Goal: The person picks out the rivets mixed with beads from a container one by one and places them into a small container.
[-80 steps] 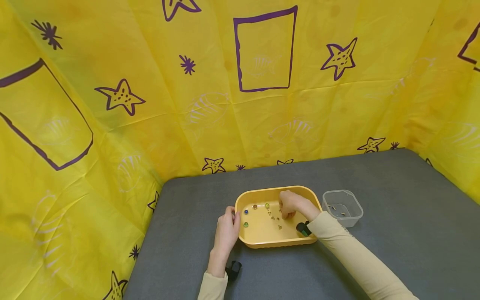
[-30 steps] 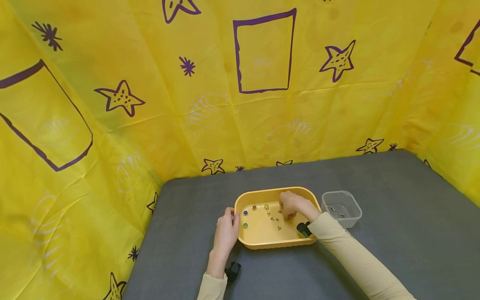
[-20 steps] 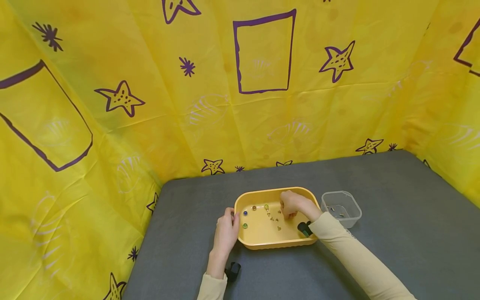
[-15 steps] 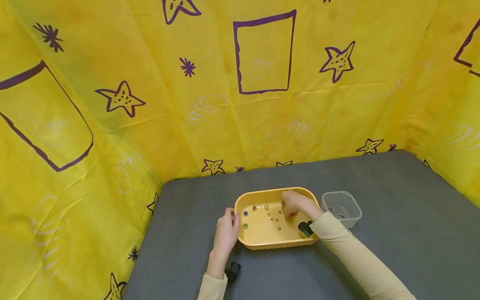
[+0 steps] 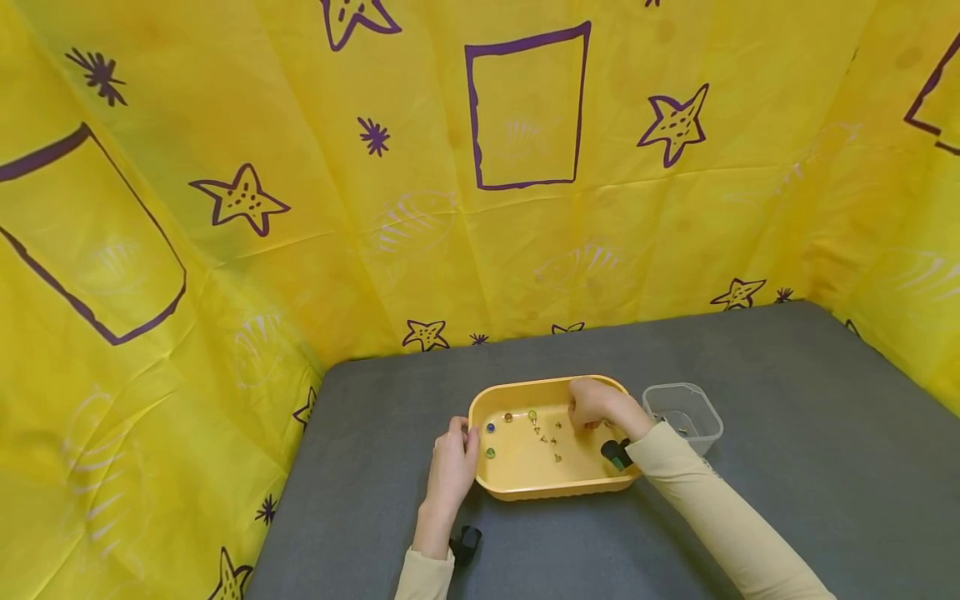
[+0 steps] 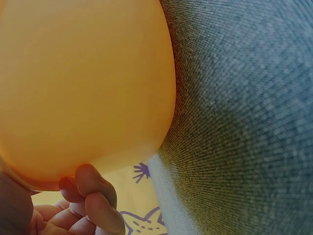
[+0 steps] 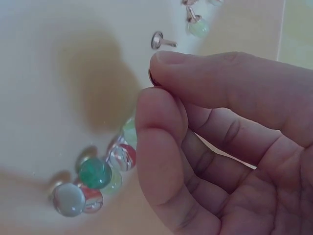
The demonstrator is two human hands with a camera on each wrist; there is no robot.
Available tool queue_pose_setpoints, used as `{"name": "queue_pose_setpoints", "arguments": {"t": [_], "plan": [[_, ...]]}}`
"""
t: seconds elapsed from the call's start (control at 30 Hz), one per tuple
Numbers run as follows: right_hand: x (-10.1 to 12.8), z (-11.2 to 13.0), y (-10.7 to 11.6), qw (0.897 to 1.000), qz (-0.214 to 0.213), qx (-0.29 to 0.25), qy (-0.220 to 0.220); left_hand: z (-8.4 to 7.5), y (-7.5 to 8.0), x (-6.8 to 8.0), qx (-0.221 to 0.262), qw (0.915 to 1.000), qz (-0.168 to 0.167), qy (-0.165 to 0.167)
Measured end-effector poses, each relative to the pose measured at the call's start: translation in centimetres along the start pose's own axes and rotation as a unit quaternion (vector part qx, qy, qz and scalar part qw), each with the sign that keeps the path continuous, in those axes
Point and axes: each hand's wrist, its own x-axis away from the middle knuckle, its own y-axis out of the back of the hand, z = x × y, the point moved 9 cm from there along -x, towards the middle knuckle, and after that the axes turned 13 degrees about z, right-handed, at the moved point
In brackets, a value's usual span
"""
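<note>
My left hand (image 5: 452, 461) grips the left rim of a yellow plastic tub (image 5: 517, 482), thumb inside and fingers outside; in the left wrist view its curled fingertips (image 6: 100, 208) lie at the tub's wall. Inside the tub's right part, my right hand (image 5: 600, 403) pinches a small metal rivet (image 7: 152, 77) between thumb and forefinger, only its dark edge showing. Another rivet (image 7: 164, 42) with a round head and thin stem lies nearby. Several brass-coloured rivets (image 5: 543, 439) are scattered on the tub floor. Glass marbles lie there too, among them a blue one (image 5: 491, 427) and a green one (image 7: 96, 172).
A clear plastic box (image 5: 703, 421) stands just right of the tub, holding a few small metal pieces; my right forearm partly hides it. Both stand on a grey cloth-covered table (image 5: 390, 417). Behind and at the sides hangs a yellow patterned curtain (image 5: 420, 275).
My right hand, earlier down among the rivets, has shifted a little to the right inside the tub, its wrist now covering more of the clear box. My left hand has kept its hold.
</note>
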Motion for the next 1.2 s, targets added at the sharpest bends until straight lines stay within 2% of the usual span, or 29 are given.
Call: {"name": "queue_pose_setpoints", "arguments": {"t": [0.2,0.63,1.2], "plan": [[0.3,-0.3,0.5,1.000,-0.007,0.011,-0.007,0.0,0.0,0.0,0.000,1.0000,0.001,-0.003],[0.5,-1.3,1.3,1.000,0.014,-0.007,-0.026,0.1,-0.1,-0.1,0.003,1.0000,0.004,0.003],[1.2,-1.8,2.5,1.000,0.003,-0.001,-0.023,0.1,0.0,-0.1,0.005,1.0000,0.003,0.000]]}}
